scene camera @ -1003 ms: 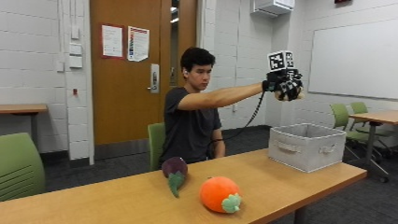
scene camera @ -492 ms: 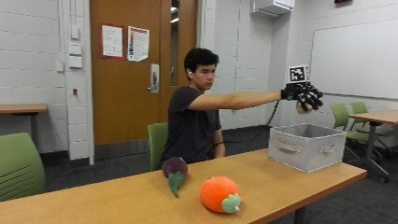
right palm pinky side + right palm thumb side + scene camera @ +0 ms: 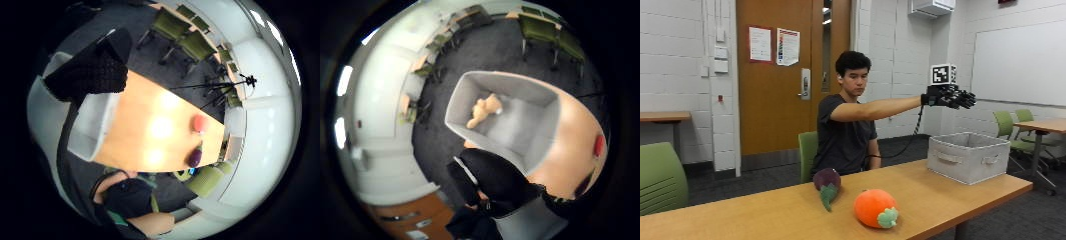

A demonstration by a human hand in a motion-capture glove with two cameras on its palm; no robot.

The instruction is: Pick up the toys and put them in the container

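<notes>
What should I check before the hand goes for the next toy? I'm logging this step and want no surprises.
1. Gloved right hand free of any toy: ok, its fingers are spread and hold nothing, above the grey fabric container.
2. Tan plush toy inside the container: ok, it lies on the container's floor.
3. Container standing upright on the wooden table: ok, near the table's end.
4. Orange round plush toy with green leaf reachable: ok, it lies in the open near the table's front edge.
5. Purple eggplant plush toy reachable: ok, beside the orange one, apart from it.
6. Room left in the container: ok, most of its floor is bare.
</notes>
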